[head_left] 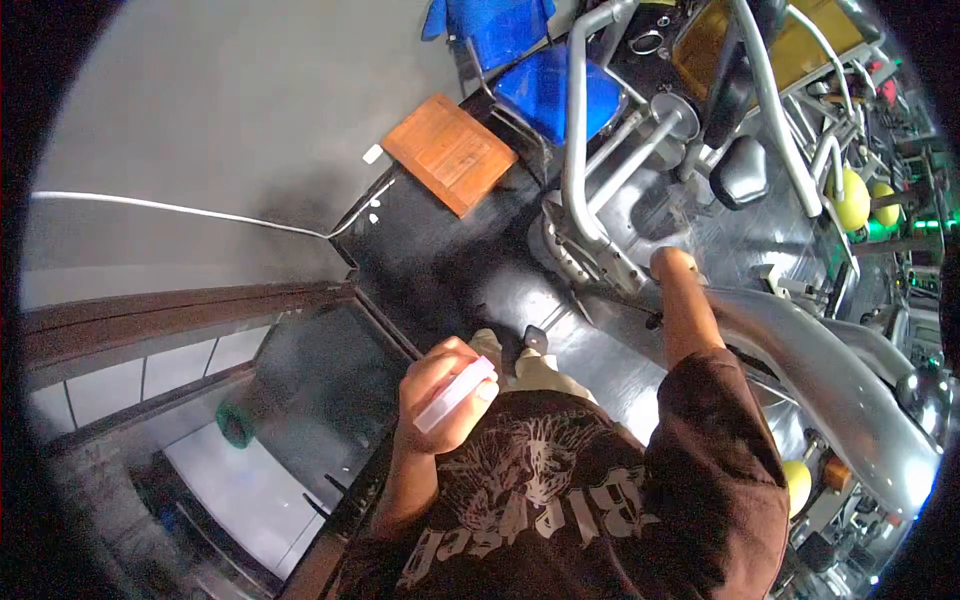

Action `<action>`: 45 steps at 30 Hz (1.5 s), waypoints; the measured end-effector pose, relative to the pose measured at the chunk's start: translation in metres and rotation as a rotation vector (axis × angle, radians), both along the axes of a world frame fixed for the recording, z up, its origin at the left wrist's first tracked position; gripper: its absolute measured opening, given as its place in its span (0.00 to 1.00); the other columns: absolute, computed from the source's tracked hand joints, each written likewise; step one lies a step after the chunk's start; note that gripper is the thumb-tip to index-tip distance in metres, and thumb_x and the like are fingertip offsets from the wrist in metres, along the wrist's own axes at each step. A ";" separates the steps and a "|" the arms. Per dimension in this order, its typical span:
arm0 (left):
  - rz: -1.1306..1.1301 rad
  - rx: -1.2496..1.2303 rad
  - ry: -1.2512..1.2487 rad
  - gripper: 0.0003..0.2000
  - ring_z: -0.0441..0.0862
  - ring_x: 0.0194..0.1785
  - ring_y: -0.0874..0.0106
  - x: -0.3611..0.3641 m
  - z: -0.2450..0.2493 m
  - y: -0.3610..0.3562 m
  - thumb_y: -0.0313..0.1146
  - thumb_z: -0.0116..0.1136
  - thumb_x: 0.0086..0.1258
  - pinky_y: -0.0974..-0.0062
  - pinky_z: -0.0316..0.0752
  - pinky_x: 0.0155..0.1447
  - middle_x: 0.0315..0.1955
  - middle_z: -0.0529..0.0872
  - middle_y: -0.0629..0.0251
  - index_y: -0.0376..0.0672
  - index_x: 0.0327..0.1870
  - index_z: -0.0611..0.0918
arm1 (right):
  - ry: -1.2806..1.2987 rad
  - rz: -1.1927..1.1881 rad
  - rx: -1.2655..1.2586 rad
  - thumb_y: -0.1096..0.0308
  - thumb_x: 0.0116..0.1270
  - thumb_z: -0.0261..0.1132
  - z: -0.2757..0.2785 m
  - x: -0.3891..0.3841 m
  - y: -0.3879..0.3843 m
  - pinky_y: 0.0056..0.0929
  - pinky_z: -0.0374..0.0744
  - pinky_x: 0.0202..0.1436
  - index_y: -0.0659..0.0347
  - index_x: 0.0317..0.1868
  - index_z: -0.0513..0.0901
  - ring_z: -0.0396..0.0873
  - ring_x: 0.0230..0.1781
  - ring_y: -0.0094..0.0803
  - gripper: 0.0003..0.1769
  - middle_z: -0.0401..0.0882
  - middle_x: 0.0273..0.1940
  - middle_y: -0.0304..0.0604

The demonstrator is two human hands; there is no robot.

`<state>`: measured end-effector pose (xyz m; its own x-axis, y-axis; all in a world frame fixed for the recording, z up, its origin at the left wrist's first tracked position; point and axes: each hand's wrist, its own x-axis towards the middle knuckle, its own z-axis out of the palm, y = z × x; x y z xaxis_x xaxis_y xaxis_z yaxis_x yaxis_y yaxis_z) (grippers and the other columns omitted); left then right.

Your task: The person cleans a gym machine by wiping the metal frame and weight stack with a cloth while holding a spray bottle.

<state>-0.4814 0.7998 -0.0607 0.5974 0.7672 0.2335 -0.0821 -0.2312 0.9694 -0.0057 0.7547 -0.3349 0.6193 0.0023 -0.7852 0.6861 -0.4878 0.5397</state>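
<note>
My left hand point(440, 400) is closed around a slim, pale pinkish-white rectangular block point(455, 395), held in front of my chest. What kind of thing the block is does not show clearly. My right arm reaches forward to a grey metal exercise machine point(580, 120). At its end, my right hand point(677, 264) has its fingers curled in beside the machine's lower frame. Whether those fingers grip something is hidden by the hand. A thick, curved silver tube point(820, 370) of the equipment passes close to my right forearm.
A blue chair point(560, 90) and a brown wooden board point(450, 152) are ahead on the dark floor. A white cable point(180, 207) runs along the grey wall. At left is a doorway with a brown frame point(200, 312). More gym equipment with yellow round parts point(850, 200) crowds the right.
</note>
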 end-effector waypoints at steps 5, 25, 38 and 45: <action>-0.045 0.050 -0.041 0.04 0.83 0.34 0.63 0.003 0.005 0.008 0.22 0.67 0.63 0.68 0.77 0.39 0.31 0.85 0.55 0.32 0.34 0.83 | -0.075 -0.009 -0.052 0.55 0.67 0.69 0.054 0.005 -0.003 0.59 0.81 0.60 0.48 0.60 0.86 0.83 0.60 0.43 0.21 0.85 0.60 0.35; -0.525 0.048 -0.216 0.10 0.81 0.31 0.67 0.061 0.027 0.058 0.31 0.66 0.68 0.71 0.76 0.37 0.30 0.84 0.56 0.30 0.35 0.83 | -0.301 0.286 -0.019 0.58 0.65 0.68 0.368 -0.070 -0.014 0.48 0.84 0.38 0.51 0.50 0.91 0.88 0.47 0.36 0.16 0.90 0.50 0.36; -0.688 0.030 -0.215 0.09 0.80 0.30 0.68 0.093 0.039 0.060 0.30 0.65 0.67 0.74 0.75 0.36 0.29 0.83 0.57 0.31 0.33 0.84 | -0.826 0.350 0.651 0.65 0.56 0.68 0.551 -0.141 -0.125 0.44 0.87 0.45 0.58 0.32 0.89 0.90 0.40 0.46 0.08 0.90 0.36 0.50; -0.759 0.074 -0.225 0.08 0.80 0.30 0.68 0.102 0.042 0.057 0.29 0.65 0.67 0.74 0.75 0.36 0.28 0.83 0.57 0.31 0.33 0.84 | -0.899 0.463 0.576 0.61 0.64 0.65 0.488 -0.145 -0.120 0.44 0.77 0.48 0.45 0.36 0.89 0.80 0.53 0.37 0.07 0.86 0.43 0.37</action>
<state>-0.3798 0.8566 -0.0184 0.8832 0.1473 0.4453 -0.4352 -0.0967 0.8951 -0.1506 0.6350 0.1529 0.7991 0.5875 0.1275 0.3457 -0.6225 0.7021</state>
